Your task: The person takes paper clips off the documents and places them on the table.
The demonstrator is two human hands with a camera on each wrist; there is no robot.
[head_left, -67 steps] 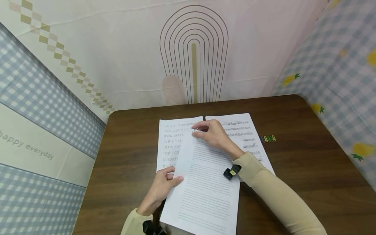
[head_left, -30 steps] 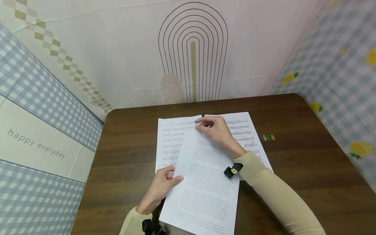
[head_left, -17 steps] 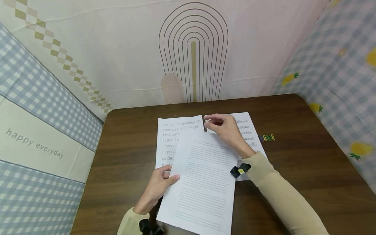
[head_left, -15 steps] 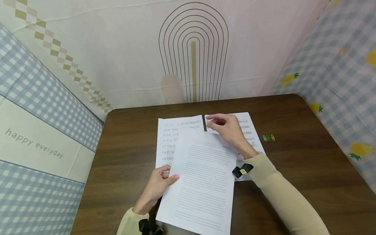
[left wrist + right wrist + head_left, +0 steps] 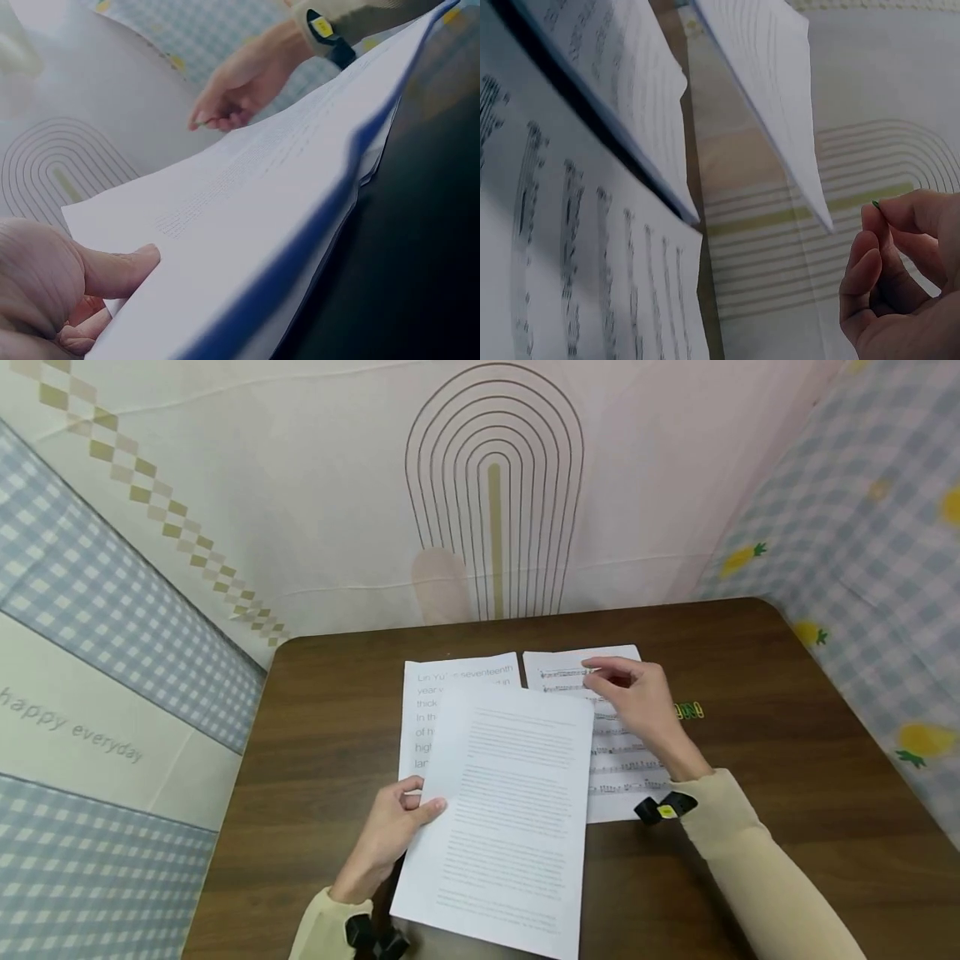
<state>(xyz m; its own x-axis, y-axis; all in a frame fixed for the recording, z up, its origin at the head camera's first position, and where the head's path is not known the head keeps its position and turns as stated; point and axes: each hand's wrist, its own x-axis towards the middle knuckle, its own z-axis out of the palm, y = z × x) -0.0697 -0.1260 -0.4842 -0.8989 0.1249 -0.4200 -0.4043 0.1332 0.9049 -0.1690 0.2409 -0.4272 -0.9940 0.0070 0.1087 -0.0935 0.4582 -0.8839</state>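
Note:
My left hand point(image 5: 386, 831) pinches the left edge of a stack of printed sheets point(image 5: 517, 827), its thumb on top. In the left wrist view the stack point(image 5: 225, 217) is tilted up, its near edge bending. Off to the right, my right hand point(image 5: 637, 697) pinches a small green paper clip point(image 5: 876, 203) between thumb and index finger; only its tip shows. Beneath that hand lies a page of sheet music point(image 5: 622, 785). A large-print page point(image 5: 423, 710) is partly covered by the held stack.
On the brown wooden table point(image 5: 322, 735), several coloured paper clips point(image 5: 690, 710) lie in a row right of the sheet music, partly behind my right hand. A patterned cloth point(image 5: 337, 485) hangs behind the table, with checked cloth at both sides.
My right hand has moved right, from the top corner of the held stack to over the sheet music. My left hand has shifted slightly left with the stack, uncovering more music.

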